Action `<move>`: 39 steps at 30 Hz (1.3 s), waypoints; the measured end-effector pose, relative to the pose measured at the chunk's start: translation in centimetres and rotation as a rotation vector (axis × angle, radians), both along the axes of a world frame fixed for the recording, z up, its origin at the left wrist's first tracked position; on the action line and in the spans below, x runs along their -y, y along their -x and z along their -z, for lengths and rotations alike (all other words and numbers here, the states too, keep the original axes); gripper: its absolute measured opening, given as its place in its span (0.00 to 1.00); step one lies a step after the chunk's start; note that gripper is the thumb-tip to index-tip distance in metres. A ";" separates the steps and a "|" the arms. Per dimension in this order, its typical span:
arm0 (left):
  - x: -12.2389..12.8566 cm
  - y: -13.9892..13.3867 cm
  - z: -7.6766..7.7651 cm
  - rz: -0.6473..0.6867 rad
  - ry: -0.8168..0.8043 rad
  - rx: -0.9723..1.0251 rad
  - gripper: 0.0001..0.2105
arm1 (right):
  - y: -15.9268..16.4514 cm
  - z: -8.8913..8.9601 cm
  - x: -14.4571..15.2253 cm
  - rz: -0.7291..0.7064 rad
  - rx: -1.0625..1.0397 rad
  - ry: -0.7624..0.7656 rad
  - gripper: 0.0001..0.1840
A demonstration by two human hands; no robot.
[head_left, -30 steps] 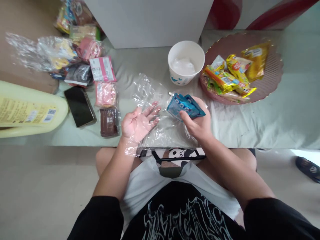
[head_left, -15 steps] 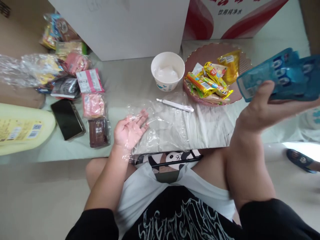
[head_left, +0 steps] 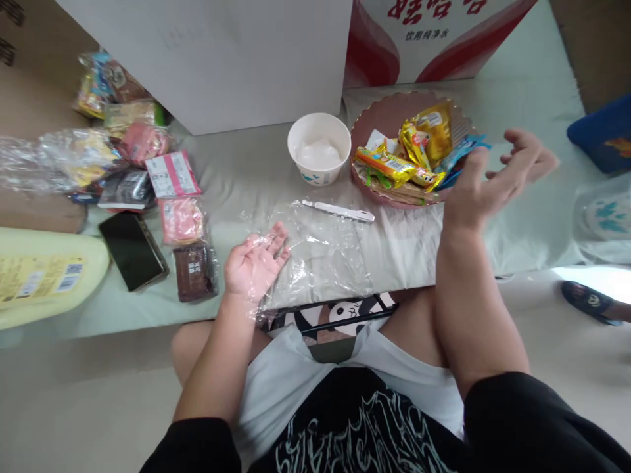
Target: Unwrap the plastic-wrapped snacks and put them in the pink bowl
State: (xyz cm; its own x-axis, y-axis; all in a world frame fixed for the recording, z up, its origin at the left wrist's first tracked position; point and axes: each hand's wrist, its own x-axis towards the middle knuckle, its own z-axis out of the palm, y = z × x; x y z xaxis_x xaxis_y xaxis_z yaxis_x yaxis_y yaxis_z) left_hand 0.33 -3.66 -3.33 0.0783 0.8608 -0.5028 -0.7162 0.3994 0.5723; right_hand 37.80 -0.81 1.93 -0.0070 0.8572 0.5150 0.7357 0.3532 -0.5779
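Note:
My left hand (head_left: 256, 263) rests palm up with its fingers spread, inside or under a clear plastic bag (head_left: 323, 259) that lies across the cloth. Beyond the bag is a white utility knife (head_left: 338, 211). At the right rim of a pink scalloped plate (head_left: 362, 125), my right hand (head_left: 493, 174) is raised with fingers apart and holds nothing. Blue packets (head_left: 459, 157) sit on that side of the plate, partly hidden behind my thumb; I cannot tell if it touches them. Yellow snack packets (head_left: 394, 164) share the plate.
A white paper bowl (head_left: 319, 148) stands left of the plate. Big white boxes (head_left: 236, 59) line the back. To the left lie a phone (head_left: 133, 251), a brown packet (head_left: 194, 270), pink packets (head_left: 181, 220) and a yellow bag (head_left: 49, 276). Someone's foot in a slipper (head_left: 589, 301) shows at right.
My right hand has moved left to the plate and let go of the blue packets, which now lie in it. My left hand has stayed in place. The camera view has shifted slightly.

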 end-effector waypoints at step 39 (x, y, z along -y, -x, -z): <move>7.9 3.8 -2.4 0.533 -0.572 -1.395 0.08 | 11.0 3.1 4.8 -0.853 0.065 0.466 0.08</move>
State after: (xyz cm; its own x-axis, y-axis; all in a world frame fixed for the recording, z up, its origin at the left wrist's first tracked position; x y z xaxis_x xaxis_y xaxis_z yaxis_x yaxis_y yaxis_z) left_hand -3.49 -11.56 -0.88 0.1944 0.9784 -0.0709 0.6166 -0.0656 0.7846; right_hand 26.85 -5.62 -1.17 -0.7364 0.6689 0.1020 0.3743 0.5283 -0.7621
